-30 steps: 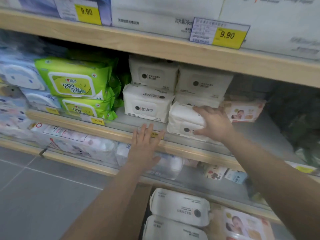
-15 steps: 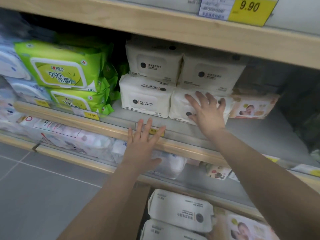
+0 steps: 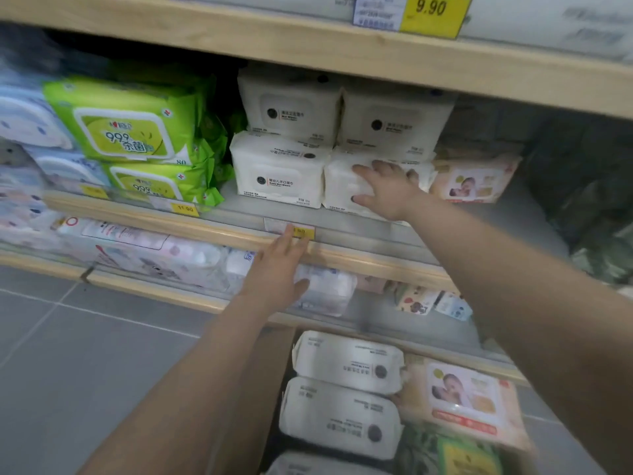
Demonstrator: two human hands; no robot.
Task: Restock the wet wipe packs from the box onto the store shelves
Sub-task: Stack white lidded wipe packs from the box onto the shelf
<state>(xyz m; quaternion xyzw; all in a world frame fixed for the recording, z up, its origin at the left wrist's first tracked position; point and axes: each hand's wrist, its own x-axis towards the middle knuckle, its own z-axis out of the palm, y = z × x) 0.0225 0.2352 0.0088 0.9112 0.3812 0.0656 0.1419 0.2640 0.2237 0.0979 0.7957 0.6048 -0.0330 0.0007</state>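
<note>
white wipe packs [image 3: 279,169] | lime-green packs [image 3: 126,121] | yellow price tag [image 3: 432,13] | pale wood shelf edge [image 3: 205,231]

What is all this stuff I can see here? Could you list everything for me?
White wet wipe packs on shelf: four, white, middle shelf, stacked two by two.
Green wet wipe packs: at least two, lime green, middle shelf, left of the white ones.
Baby-picture wipe pack on shelf: one, peach, right of the white stack.
Pale blue packs: several, blurred, far left.
Price tags: yellow, on shelf edges.
Cardboard box: brown, on the floor below, holding white packs and a peach baby-picture pack.
Left hand: fingers straight, at the wooden shelf edge.
Right hand: fingers spread on the lower right white pack.
</note>
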